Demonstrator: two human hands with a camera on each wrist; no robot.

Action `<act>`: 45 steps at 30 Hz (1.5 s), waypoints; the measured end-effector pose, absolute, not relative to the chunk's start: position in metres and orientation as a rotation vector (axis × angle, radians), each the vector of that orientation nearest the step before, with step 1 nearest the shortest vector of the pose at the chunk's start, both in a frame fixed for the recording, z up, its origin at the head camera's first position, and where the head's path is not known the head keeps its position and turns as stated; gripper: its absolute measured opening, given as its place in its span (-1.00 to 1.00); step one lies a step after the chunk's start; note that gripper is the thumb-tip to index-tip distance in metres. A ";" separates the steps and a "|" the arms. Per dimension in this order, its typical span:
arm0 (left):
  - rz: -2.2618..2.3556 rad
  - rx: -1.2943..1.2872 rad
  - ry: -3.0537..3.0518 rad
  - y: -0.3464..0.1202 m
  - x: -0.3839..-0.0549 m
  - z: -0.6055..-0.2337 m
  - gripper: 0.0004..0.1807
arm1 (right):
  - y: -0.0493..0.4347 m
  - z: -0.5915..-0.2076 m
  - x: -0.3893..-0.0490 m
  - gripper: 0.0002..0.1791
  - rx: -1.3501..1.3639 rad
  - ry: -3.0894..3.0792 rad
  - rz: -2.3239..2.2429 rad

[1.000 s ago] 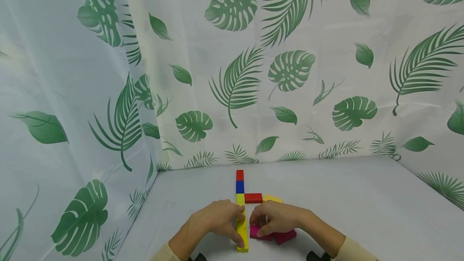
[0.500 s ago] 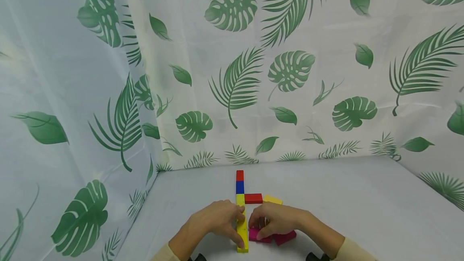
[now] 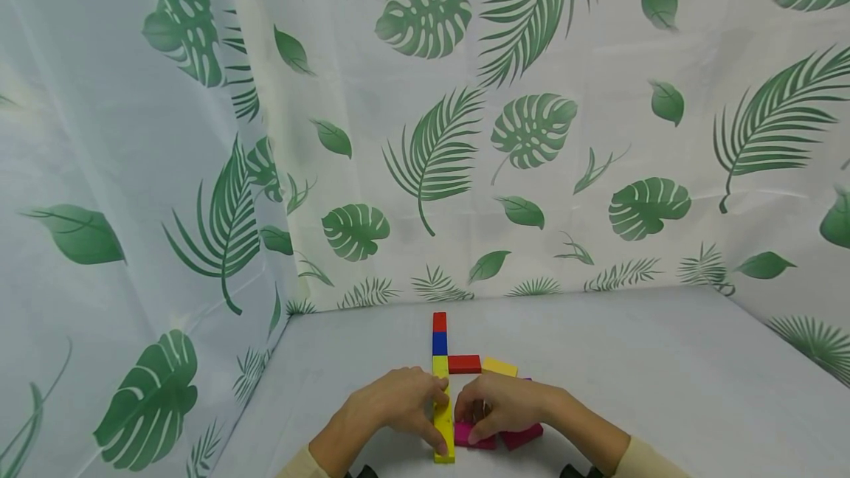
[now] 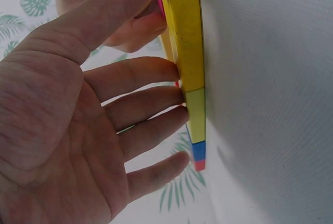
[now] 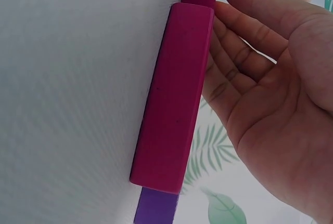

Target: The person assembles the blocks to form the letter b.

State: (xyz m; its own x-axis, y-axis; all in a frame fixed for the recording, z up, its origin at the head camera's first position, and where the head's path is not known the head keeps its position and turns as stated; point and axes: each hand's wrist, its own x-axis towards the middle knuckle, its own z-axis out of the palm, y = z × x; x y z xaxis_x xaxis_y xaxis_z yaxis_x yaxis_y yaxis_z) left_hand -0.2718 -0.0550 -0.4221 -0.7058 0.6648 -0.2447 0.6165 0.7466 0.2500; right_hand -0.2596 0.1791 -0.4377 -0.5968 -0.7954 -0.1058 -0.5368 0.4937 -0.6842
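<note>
A yellow block [image 3: 443, 430] lies in line with a lighter yellow block [image 3: 440, 364], a blue block [image 3: 440, 343] and a red block [image 3: 440, 321], forming a straight column. My left hand [image 3: 401, 400] rests along the column's left side, its fingers extended to the yellow blocks and thumb near the closest end. Right of the column, my right hand [image 3: 505, 404] pinches a small magenta block [image 3: 481, 442] between thumb and curled fingers. A second magenta block [image 5: 174, 94] lies end to end with it, slightly angled; a purple block [image 5: 156, 206] follows in the right wrist view.
Another red block [image 3: 464, 364] sticks out rightward from the column. Beside it lies an orange-yellow block [image 3: 499, 366], partly behind my right hand. The white tabletop [image 3: 631, 360] meets a leaf-patterned curtain [image 3: 571, 257] at the back and sides.
My right hand has shifted slightly left with the magenta block, narrowing the gap to the yellow block. A bit of purple now shows behind the right wrist. The left hand stays in place.
</note>
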 end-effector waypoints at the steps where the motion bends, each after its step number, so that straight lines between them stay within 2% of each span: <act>1: 0.216 0.993 2.628 -0.055 -0.272 -0.422 -0.42 | 0.179 -0.437 -0.260 -0.76 -1.106 2.329 -0.859; 19: 0.238 0.988 2.619 -0.056 -0.271 -0.424 -0.44 | 0.178 -0.440 -0.260 -0.77 -1.139 2.295 -0.855; 25: 0.230 0.978 2.625 -0.055 -0.271 -0.423 -0.43 | 0.187 -0.426 -0.259 -0.74 -1.061 2.364 -0.872; 37: 0.207 0.938 2.618 -0.052 -0.271 -0.421 -0.42 | 0.240 -0.402 -0.272 -0.72 -0.934 2.537 -0.827; 45: 0.192 0.959 2.621 -0.051 -0.271 -0.421 -0.41 | 0.235 -0.400 -0.259 -0.59 -0.771 2.481 -0.688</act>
